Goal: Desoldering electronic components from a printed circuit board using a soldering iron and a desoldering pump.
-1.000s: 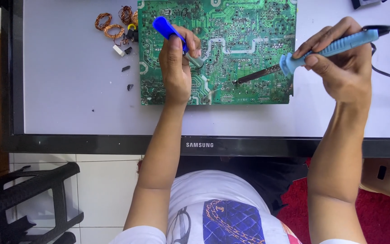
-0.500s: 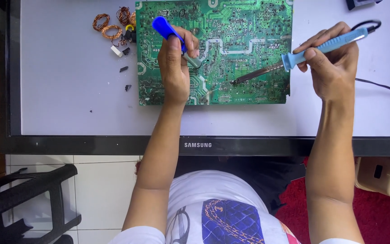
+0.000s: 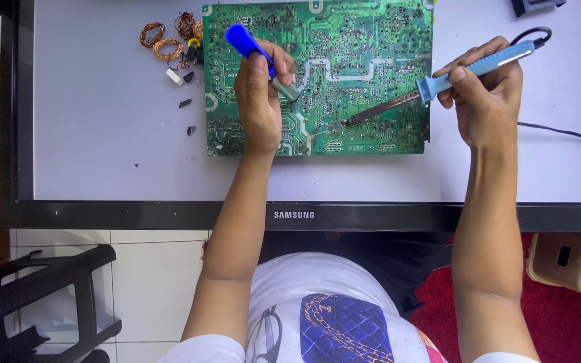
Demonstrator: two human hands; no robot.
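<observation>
1. Head view, far left: a black plastic stool (image 3: 42,296) stands on the white tiled floor (image 3: 149,282), below the edge of the work surface.
2. The work surface is a flat screen (image 3: 89,148) lying face up, pale grey with a black frame.
3. On its upper left lie several copper wire coils (image 3: 166,37), with a small white part and a few dark chips scattered just below them.
4. A green circuit board (image 3: 364,60) lies solder side up on the screen, right of the coils.
5. The left hand (image 3: 260,94) rests on the board's left part, fingers curled tight around a blue-handled tool (image 3: 253,50); its metal end points down and right, onto the board.
6. Near the board's middle, the dark metal tip of a soldering iron (image 3: 438,84) meets the board surface; whether it truly touches is hard to tell.
7. The right hand (image 3: 485,101) hovers over the board's right edge, closed in a pen-like grip on the iron's light blue handle, thumb and fingers pinching it.
8. A black cord (image 3: 553,129) runs from the iron's rear end off to the right across the screen.
9. Far right, a beige box (image 3: 566,259) sits on a red carpet (image 3: 566,323).
</observation>
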